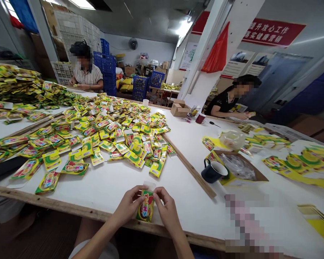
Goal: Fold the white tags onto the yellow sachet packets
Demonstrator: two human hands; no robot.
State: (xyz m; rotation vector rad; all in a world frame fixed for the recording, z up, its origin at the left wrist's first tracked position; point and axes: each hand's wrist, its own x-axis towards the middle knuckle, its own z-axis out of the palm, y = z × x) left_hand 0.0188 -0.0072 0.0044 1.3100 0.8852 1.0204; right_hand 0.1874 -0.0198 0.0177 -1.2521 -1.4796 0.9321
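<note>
At the table's front edge, a small yellow-and-green printed carton [145, 208] stands or lies between my hands, its pale top flap raised. My left hand [130, 202] is closed on the carton's left side, thumb on the printed face. My right hand [165, 205] grips the upper right corner near the flap, with thumb and fingers pinched together. Just beyond my hands lies a loose carton [157, 167] of the same kind, at the near edge of a wide pile of cartons [116, 133].
A wooden strip [190, 165] divides the white table [178, 216] on my right. Past it stand a dark mug [212, 171] and an open box [239, 167] with plastic bags. Two people sit at the table's far sides. A higher heap of packets [16, 84] rises at left.
</note>
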